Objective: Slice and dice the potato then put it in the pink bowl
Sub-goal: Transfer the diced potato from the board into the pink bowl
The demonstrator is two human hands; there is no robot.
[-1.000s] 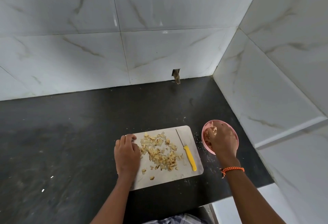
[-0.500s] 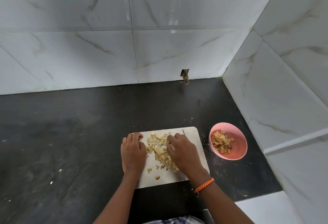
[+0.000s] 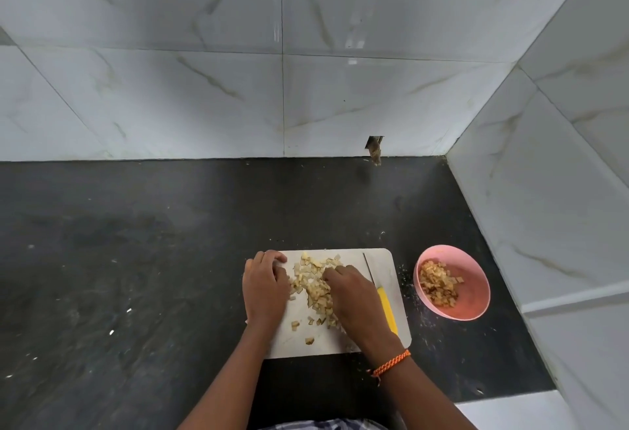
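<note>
Diced potato lies in a loose heap on the white cutting board. My left hand rests on the board's left edge with its fingers curled over the far corner. My right hand lies on the heap, fingers curled down into the pieces. A yellow-handled knife lies along the board's right side, partly under my right hand. The pink bowl stands to the right of the board and holds some diced potato.
The board and bowl sit on a dark counter near its front edge. White marble tiled walls rise behind and close on the right of the bowl. Small scraps dot the counter between board and bowl. A small hole is in the back wall.
My right hand left the pink bowl, where it dropped pieces, and came back left onto the potato heap on the board. My left hand stayed on the board's edge.
</note>
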